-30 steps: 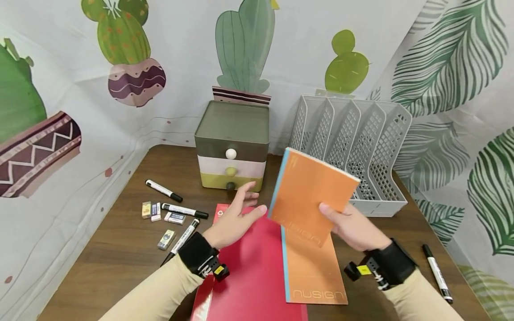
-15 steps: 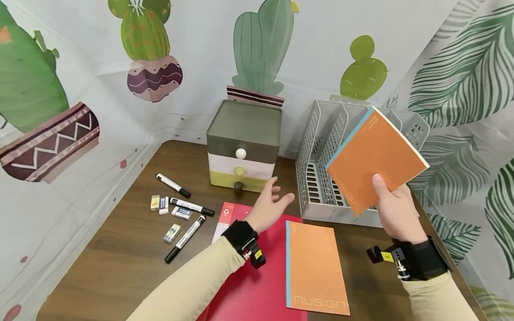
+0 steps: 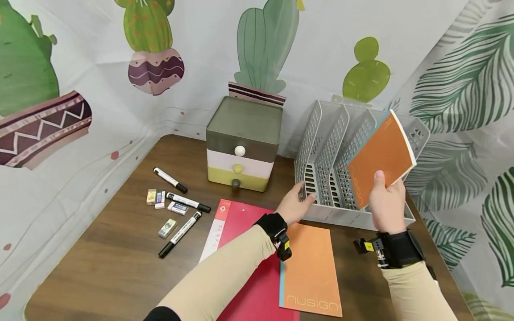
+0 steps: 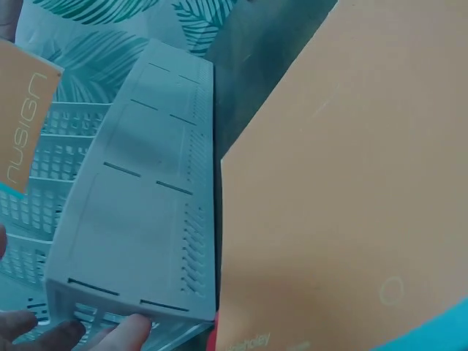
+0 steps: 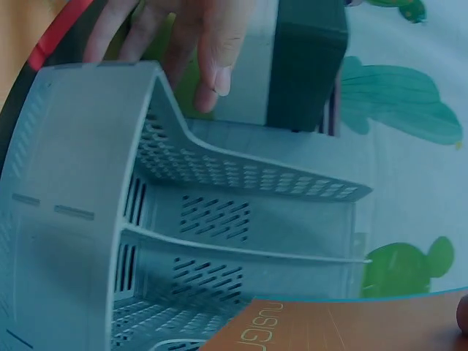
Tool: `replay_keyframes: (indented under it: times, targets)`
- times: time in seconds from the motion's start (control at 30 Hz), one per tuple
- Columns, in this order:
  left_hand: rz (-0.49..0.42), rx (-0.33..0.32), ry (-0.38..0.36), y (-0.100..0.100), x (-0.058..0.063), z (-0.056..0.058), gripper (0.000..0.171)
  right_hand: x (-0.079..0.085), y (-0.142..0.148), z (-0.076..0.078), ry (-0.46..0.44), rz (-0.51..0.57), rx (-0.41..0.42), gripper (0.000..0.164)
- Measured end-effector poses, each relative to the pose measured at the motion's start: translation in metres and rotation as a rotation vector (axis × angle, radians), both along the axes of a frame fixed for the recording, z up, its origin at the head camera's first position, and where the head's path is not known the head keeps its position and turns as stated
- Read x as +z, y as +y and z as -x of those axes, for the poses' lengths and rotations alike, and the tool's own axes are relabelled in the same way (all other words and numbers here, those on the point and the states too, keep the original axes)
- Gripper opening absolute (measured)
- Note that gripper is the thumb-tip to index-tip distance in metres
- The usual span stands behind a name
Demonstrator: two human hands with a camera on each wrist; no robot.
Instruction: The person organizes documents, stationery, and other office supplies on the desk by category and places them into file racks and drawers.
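My right hand (image 3: 387, 203) pinches an orange notebook (image 3: 383, 154) with a blue spine, thumb on its cover. The notebook is held tilted over the right-hand slots of a grey magazine file rack (image 3: 341, 217), whose slots are partly hidden behind it. In the right wrist view the notebook's cover (image 5: 314, 325) shows at the bottom. My left hand (image 3: 296, 205) is at the rack's front left corner, fingers extended and thumb by the front rim; whether they touch cannot be told. A second orange notebook (image 3: 311, 267) lies flat below, overlapping a red folder (image 3: 250, 292).
A small drawer box (image 3: 242, 145) in green, white and yellow stands left of the rack. Several markers (image 3: 180, 234) and erasers (image 3: 167, 228) lie on the left of the wooden table (image 3: 100, 267). A printed cloth hangs behind.
My right hand has carried the notebook right and up to the rack and turned it more edge-on. My left hand has moved right from above the red folder to the rack's front corner.
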State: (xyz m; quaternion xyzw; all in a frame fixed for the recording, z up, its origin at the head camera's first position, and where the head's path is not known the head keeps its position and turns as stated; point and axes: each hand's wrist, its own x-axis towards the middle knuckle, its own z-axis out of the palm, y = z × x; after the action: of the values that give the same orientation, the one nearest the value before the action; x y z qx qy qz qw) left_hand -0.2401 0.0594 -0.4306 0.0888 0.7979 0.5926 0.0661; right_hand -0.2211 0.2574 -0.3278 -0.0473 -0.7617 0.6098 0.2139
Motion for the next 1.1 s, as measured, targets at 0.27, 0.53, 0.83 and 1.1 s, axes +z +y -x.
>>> replay_keyframes:
  times: [0.27,0.53,0.83,1.1]
  targets:
    - [0.02,0.064,0.082,0.002,-0.014,0.001,0.049,-0.022,-0.002,0.018,-0.026,-0.078,0.0,0.044]
    - [-0.135,0.106,0.011,0.003,-0.035,-0.003,0.053,-0.043,-0.008,0.032,-0.078,-0.104,0.07,0.051]
    - [-0.063,0.061,0.002,0.003,-0.032,0.0,0.05,-0.051,-0.012,0.064,-0.046,-0.268,0.026,0.047]
    - [-0.048,0.048,0.002,0.002,-0.024,0.003,0.052,-0.061,-0.011,0.083,-0.061,-0.347,0.092,0.047]
